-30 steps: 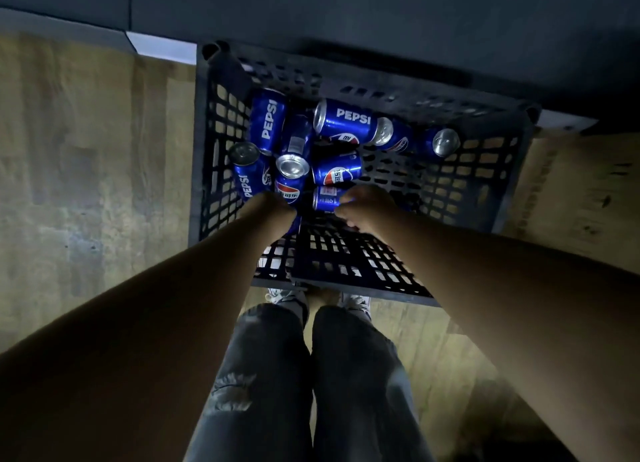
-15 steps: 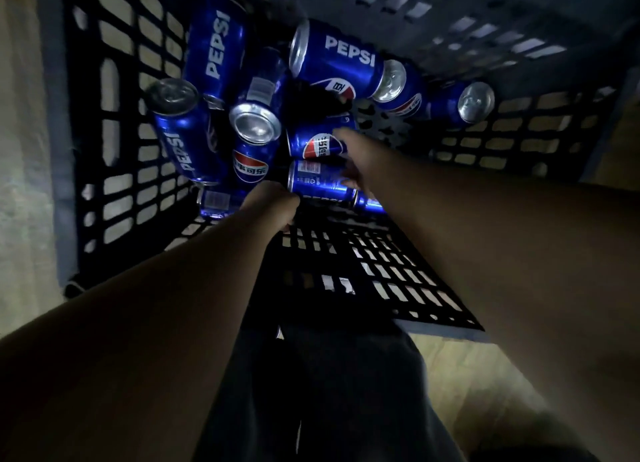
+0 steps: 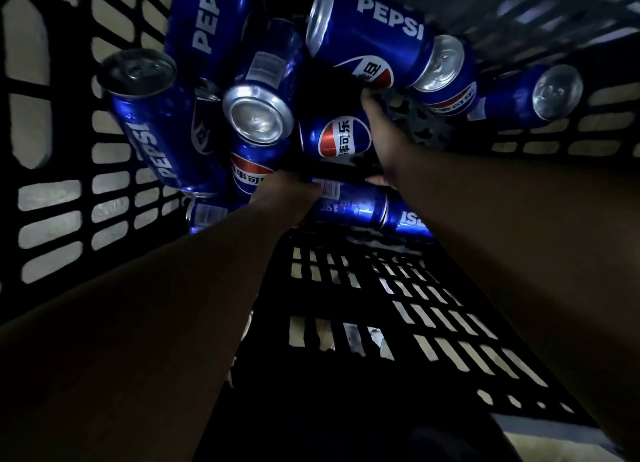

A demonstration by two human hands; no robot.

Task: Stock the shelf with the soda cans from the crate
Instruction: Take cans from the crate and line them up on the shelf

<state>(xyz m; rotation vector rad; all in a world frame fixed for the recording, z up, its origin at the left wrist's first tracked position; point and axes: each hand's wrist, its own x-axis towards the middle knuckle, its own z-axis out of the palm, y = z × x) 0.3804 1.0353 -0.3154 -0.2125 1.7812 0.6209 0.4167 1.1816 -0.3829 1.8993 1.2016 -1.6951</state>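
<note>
Several blue Pepsi cans lie jumbled at the far end of a black slatted crate [image 3: 346, 302]. My right hand [image 3: 379, 136] is curled round a lying can with the round logo [image 3: 337, 137], fingers above it and thumb below. My left hand [image 3: 284, 195] grips the left end of another lying can with a barcode label [image 3: 349, 203], just nearer to me. A big can marked PEPSI [image 3: 374, 32] rests above my right hand. Other cans lean at the left [image 3: 152, 143] and centre [image 3: 258, 115]. No shelf is in view.
One can [image 3: 533, 98] lies apart by the crate's right wall. Pale wooden floor shows through the crate's slots on the left [image 3: 52, 198] and beyond its near right corner [image 3: 554, 444]. The scene is dim.
The camera has dropped much closer into the crate. My right hand has closed round the logo can, and my left hand has moved right onto the barcode can.
</note>
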